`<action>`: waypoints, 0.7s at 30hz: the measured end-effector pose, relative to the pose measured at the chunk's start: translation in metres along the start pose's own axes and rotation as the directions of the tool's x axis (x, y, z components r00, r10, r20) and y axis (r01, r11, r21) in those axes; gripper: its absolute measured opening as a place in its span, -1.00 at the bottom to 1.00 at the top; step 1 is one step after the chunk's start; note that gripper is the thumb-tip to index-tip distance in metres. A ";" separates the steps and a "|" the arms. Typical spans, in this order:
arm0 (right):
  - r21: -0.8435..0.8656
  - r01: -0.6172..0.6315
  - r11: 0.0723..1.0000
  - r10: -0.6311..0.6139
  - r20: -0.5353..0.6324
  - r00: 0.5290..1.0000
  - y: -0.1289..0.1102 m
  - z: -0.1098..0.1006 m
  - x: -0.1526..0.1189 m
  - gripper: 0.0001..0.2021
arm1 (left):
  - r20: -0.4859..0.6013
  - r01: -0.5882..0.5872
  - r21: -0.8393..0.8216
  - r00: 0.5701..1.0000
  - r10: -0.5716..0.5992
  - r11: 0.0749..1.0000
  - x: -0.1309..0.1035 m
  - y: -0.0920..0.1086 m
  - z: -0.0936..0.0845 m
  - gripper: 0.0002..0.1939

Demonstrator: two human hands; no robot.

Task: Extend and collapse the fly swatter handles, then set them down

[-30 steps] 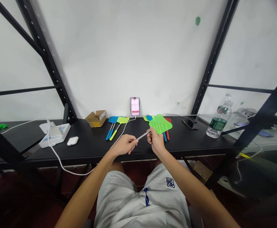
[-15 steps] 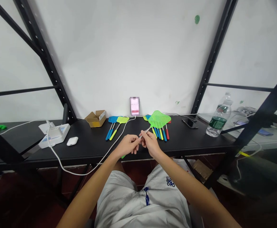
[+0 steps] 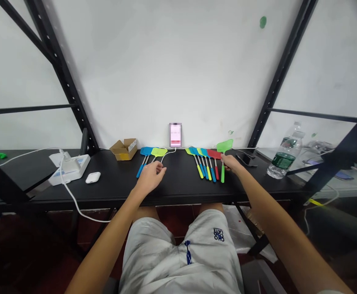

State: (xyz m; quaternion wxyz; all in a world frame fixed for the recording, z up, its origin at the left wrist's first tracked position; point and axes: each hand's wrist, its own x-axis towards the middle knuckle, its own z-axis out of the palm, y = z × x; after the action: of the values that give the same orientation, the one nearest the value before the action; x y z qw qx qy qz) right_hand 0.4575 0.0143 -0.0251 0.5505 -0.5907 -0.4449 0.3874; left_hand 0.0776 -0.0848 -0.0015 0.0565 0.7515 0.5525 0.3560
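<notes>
At the right end of a row of fly swatters, my right hand (image 3: 231,162) pinches the shaft of a green fly swatter (image 3: 224,145), its head toward the wall. Left of it lie a red fly swatter (image 3: 214,154) and several blue and yellow-green ones side by side. My left hand (image 3: 150,176), fingers curled, is over the lower part of a yellow-green fly swatter (image 3: 159,152) and hides its handle. Whether the fingers grip anything cannot be seen. Beside that swatter lie blue fly swatters (image 3: 147,151).
A phone (image 3: 175,135) leans on the wall with a white cable attached. On the black table (image 3: 178,183) are a small cardboard box (image 3: 123,150), a white earbud case (image 3: 93,177), a power strip (image 3: 70,169) and a dark phone (image 3: 246,159). Water bottles (image 3: 284,159) stand at the right.
My hands have moved apart. The right carried the green fly swatter to the right, beside the red one. The left let go of it and moved left over the yellow-green fly swatter.
</notes>
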 end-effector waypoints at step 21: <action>-0.654 0.048 0.755 -0.116 -0.061 0.991 0.027 -0.010 0.037 -0.63 | -0.097 0.174 0.626 0.985 -0.146 0.760 0.003 -0.057 0.006 -0.72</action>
State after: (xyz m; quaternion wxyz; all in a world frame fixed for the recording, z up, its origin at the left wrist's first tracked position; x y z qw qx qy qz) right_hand 0.4805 0.0464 -0.0503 0.3488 -0.7430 -0.5497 0.1549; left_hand 0.0368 -0.0583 -0.0319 -0.1804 0.6693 0.7029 0.1596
